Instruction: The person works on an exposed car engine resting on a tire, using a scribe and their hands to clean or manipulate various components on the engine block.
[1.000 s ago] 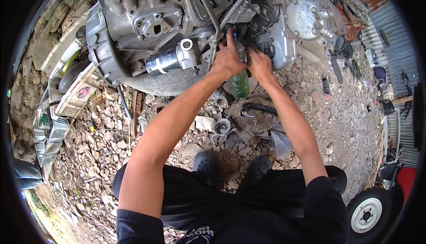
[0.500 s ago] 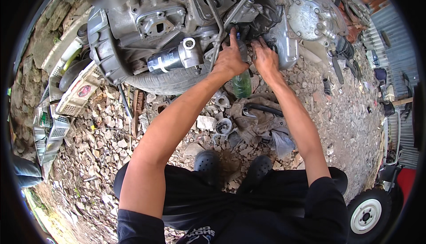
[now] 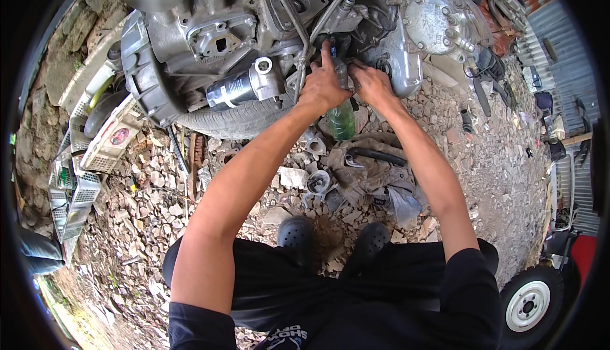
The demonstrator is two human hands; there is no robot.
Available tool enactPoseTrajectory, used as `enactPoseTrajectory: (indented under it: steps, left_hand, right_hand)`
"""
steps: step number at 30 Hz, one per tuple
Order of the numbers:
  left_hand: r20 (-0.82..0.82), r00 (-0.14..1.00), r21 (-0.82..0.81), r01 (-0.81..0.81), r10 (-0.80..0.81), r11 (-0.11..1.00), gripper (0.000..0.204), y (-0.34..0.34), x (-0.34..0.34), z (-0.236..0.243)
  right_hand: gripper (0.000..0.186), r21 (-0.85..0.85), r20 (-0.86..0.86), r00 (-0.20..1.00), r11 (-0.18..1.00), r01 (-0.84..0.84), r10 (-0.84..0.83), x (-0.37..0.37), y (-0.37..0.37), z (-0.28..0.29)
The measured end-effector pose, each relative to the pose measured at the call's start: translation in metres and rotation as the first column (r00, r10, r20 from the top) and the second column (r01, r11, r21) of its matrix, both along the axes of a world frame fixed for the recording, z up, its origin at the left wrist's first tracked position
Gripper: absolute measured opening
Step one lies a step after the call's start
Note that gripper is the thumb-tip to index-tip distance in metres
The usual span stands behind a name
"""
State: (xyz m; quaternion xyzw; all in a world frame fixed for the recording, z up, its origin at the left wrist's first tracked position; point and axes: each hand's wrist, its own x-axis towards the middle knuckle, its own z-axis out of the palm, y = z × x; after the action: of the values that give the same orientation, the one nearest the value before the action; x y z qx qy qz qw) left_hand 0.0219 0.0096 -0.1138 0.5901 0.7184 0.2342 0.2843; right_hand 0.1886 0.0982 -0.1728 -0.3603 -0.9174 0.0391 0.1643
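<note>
Rocky ground (image 3: 149,223) spreads out on your side of the engine (image 3: 181,38). Green bottle (image 3: 342,123) is at the engine's near edge, your left hand (image 3: 324,88) up against it, though I can't tell if it's clamped on. Your right hand (image 3: 373,85) is apart from the left, in by the engine, grip hidden. Tire (image 3: 235,123) lies under the engine.

You have two hands in view: one left hand (image 3: 323,89), one right hand (image 3: 373,85). Between them you have one green bottle (image 3: 342,122). Beyond them: one engine (image 3: 181,35). Left of your left hand: one black canister (image 3: 230,90), one tyre (image 3: 232,123). Nearer you than both hands: two clogs (image 3: 296,233). Well right of your right hand: one white-rimmed wheel (image 3: 528,307).
</note>
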Motion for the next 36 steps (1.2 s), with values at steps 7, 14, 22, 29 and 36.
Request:
enactPoseTrajectory:
  steps: [7,14,22,29,36]
  left_hand:
    - [-0.023,1.000,-0.043,-0.001,0.000,0.999,0.139,0.005,0.012,0.002]
    - [-0.030,0.999,-0.075,-0.030,0.028,0.997,0.136,0.005,0.006,-0.002]
    - [-0.166,0.978,0.109,0.144,-0.125,0.984,0.088,-0.016,0.016,0.014]
    - [0.017,0.984,0.327,0.160,-0.175,0.931,0.092,-0.037,0.022,0.020]
    - [0.533,0.807,0.332,0.074,-0.252,0.940,0.085,-0.071,0.046,0.023]
  right_hand:
    - [0.026,-0.061,-0.084,0.991,0.993,0.104,-0.109,0.016,0.000,0.000]
    - [0.039,-0.065,-0.029,0.999,0.997,-0.033,0.031,0.053,-0.042,0.049]
    - [0.031,-0.108,-0.221,0.972,0.988,-0.109,0.083,0.086,-0.067,0.090]
    - [0.055,-0.022,-0.339,0.941,0.999,-0.025,0.016,0.103,-0.066,0.064]
    - [0.057,-0.313,-0.317,0.921,0.942,0.123,-0.226,0.107,-0.073,0.073]
